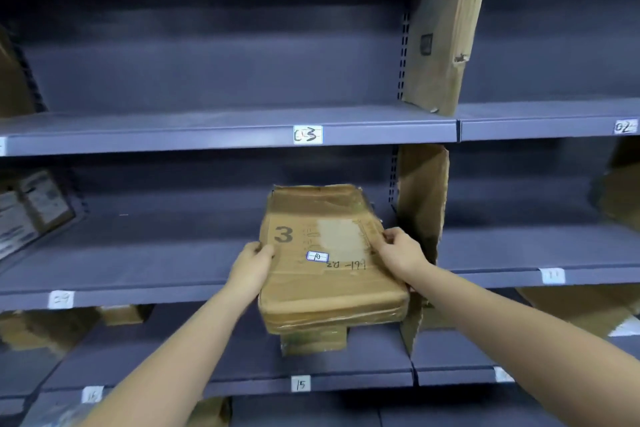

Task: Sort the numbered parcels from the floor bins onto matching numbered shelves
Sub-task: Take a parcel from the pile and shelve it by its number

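A flat brown cardboard parcel (329, 253) carries a small white sticker reading 10 (317, 256) and a printed 3. My left hand (252, 265) grips its left edge and my right hand (401, 253) grips its right edge. The parcel lies half on the middle shelf (138, 274), its near end sticking out over the shelf's front lip. The shelf's own label under the parcel is hidden. Nearby front labels read 03 (307, 134) above, 09 (61, 299) to the left, 11 (552, 276) to the right and 15 (300, 384) below.
Upright cardboard dividers stand right of the parcel (420, 204) and on the top shelf (446, 28). Labelled boxes (31, 211) lean at the middle shelf's left end. Another parcel (313, 340) sits on shelf 15 right below. More cardboard lies at the right (620, 191) and lower left.
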{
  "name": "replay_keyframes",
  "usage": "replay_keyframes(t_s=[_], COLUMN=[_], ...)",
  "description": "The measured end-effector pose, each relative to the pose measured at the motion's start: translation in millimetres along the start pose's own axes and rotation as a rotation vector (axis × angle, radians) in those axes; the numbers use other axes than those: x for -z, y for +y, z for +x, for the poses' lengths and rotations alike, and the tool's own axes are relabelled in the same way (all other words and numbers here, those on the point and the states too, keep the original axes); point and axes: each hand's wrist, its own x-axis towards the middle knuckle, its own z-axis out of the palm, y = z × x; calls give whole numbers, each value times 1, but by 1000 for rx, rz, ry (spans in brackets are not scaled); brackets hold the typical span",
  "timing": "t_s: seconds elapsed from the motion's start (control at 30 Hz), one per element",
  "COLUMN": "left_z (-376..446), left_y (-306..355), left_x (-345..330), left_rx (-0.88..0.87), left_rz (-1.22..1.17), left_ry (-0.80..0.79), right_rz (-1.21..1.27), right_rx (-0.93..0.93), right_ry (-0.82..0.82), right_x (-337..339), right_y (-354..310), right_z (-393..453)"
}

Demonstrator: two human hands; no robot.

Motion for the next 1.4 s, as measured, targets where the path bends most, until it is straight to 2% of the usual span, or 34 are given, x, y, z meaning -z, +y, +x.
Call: replay_keyframes(t_s=[0.23,0.47,0.77,0.93,1.23,1.4], left_z=[61,100,115,113,121,119], left_y=[11,8,5,3,6,11], left_x=[-49,-77,-82,-87,-85,-82], left_rx=[16,34,-56,-99,-94,-104], left_rz=[-57,-95,135,203,206,244], left_ry=[-82,-111,-204,-273,-321,-287], right_rz=[-275,-396,-579,-598,-590,-605], right_rx=[-70,-126,-127,-185,-151,-133], right_ry=[-19,-62,45,103,86,102], right_x=[8,-1,-13,-12,-14,-9], right_y=[-3,-3,-2,0,0,-2], right_z=[72,109,110,103,102,101])
